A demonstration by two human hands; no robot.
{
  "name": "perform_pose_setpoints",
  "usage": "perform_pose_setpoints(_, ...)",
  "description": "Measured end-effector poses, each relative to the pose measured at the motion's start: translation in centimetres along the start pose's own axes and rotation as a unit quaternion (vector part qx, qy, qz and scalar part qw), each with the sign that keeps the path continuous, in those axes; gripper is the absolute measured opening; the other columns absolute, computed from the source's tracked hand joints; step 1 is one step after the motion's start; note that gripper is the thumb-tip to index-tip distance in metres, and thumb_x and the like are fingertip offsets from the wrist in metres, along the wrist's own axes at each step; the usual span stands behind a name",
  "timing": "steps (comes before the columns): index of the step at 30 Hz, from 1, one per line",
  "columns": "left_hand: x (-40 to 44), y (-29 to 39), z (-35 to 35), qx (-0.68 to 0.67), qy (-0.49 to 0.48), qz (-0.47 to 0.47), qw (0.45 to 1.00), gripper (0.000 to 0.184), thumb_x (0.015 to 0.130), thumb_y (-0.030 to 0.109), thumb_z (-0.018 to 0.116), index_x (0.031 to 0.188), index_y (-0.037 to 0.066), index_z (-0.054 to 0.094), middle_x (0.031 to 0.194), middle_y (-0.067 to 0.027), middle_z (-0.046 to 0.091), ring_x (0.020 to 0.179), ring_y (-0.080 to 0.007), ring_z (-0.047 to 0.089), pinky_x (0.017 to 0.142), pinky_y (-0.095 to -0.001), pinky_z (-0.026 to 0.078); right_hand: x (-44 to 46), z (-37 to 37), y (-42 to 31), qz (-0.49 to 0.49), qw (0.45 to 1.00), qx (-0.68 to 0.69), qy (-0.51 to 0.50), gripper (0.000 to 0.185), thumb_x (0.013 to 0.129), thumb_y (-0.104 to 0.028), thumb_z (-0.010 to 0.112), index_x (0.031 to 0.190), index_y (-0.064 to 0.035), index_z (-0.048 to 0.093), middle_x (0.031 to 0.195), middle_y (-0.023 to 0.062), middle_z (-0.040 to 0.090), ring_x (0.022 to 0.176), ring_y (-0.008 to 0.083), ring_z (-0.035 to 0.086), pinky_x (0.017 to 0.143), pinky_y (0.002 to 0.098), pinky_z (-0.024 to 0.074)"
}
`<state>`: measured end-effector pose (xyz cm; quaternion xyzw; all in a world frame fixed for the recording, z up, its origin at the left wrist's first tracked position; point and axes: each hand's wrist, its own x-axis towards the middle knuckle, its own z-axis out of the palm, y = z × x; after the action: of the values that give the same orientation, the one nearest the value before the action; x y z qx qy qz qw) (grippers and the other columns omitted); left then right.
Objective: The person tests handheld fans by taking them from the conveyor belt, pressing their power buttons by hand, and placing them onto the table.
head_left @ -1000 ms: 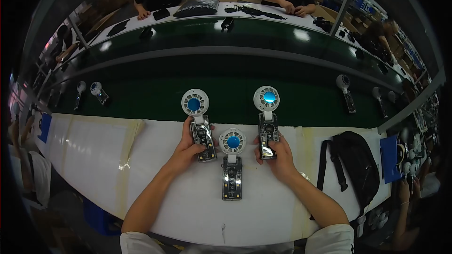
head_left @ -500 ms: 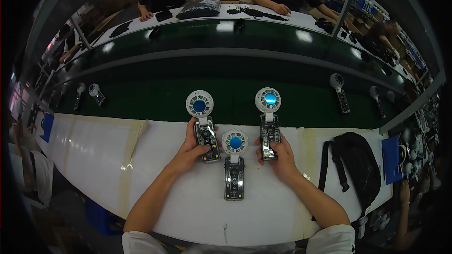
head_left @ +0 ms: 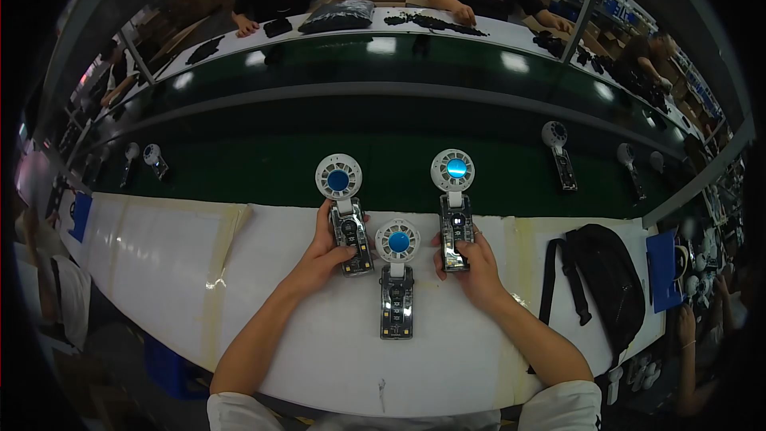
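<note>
My left hand [head_left: 329,246] is closed around the clear handle of a handheld fan [head_left: 351,231], its thumb lying on the front. A second handheld fan [head_left: 456,215], with a white head and a shiny blue centre, is gripped in my right hand [head_left: 472,257]. My right thumb presses on the front of that handle, where a small display is lit. Between my hands a third handheld fan [head_left: 397,295] lies face up on the white table [head_left: 319,359], touched by neither hand.
Beyond the table runs a green conveyor belt [head_left: 263,168] carrying several more fans, such as one fan [head_left: 561,158] at right. A black waist bag [head_left: 610,287] lies on the table's right side beside a blue clipboard [head_left: 664,270]. Across the belt, people sit near black parts [head_left: 435,22].
A small display has lit up on the fan in my right hand. The fans on the belt have shifted left. My left hand stays put.
</note>
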<state>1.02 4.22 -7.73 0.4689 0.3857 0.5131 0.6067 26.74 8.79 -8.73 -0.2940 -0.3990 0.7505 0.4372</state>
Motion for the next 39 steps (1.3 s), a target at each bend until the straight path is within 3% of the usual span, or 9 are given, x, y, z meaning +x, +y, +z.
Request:
perform_pose_setpoints(14,0.02,-0.29,-0.15,0.002,-0.006,0.002,1.0,0.088,0.079,-0.006,0.043,0.142,0.021,-0.012,0.134,-0.0164,0.035,0.109,-0.0251,0.053,0.095,-0.041,0.044,0.07,-0.27,0.03,0.0,1.0,0.001,-0.002,0.032,0.085,-0.011,0.038,0.116,-0.0029,0.037,0.1,0.0172,0.054,0.074,0.023,0.056,0.058,0.0357,0.0465)
perform_pose_setpoints(16,0.0,-0.33,-0.19,0.002,-0.006,0.003,1.0,0.088,0.079,-0.006,0.044,0.142,0.021,-0.012,0.134,-0.0164,0.035,0.109,-0.0251,0.053,0.095,-0.041,0.044,0.12,-0.58,0.07,0.005,1.0,0.001,-0.03,0.033,0.09,-0.009,0.034,0.122,-0.0037,0.031,0.104,0.0161,0.054,0.075,0.0206,0.057,0.061,0.0337,0.0483)
perform_pose_setpoints(23,-0.01,-0.17,0.04,0.007,-0.004,0.004,1.0,0.088,0.079,-0.006,0.044,0.143,0.02,-0.011,0.134,-0.0166,0.035,0.111,-0.0251,0.051,0.095,-0.0408,0.044,0.15,-0.38,0.0,0.001,0.999,0.001,-0.033,0.033,0.089,-0.01,0.034,0.122,-0.0034,0.03,0.104,0.0162,0.054,0.076,0.0206,0.057,0.062,0.034,0.0484)
perform_pose_setpoints(25,-0.02,0.02,0.29,0.009,0.0,0.0,1.0,0.088,0.079,-0.006,0.044,0.143,0.02,-0.011,0.134,-0.0165,0.035,0.111,-0.0253,0.051,0.095,-0.0409,0.044,0.08,-0.14,-0.1,-0.002,1.0,-0.006,-0.001,0.031,0.085,-0.011,0.037,0.116,-0.0021,0.036,0.101,0.0173,0.054,0.073,0.0232,0.057,0.059,0.0356,0.0463)
perform_pose_setpoints(39,0.06,-0.53,-0.02,0.011,-0.006,0.013,1.0,0.089,0.079,-0.006,0.045,0.143,0.019,-0.011,0.133,-0.0158,0.036,0.11,-0.0239,0.051,0.095,-0.0402,0.043,-0.01,-0.53,-0.07,0.004,1.0,-0.015,-0.021,0.033,0.089,-0.01,0.035,0.121,-0.0036,0.031,0.103,0.0168,0.054,0.075,0.0216,0.057,0.061,0.035,0.0482)
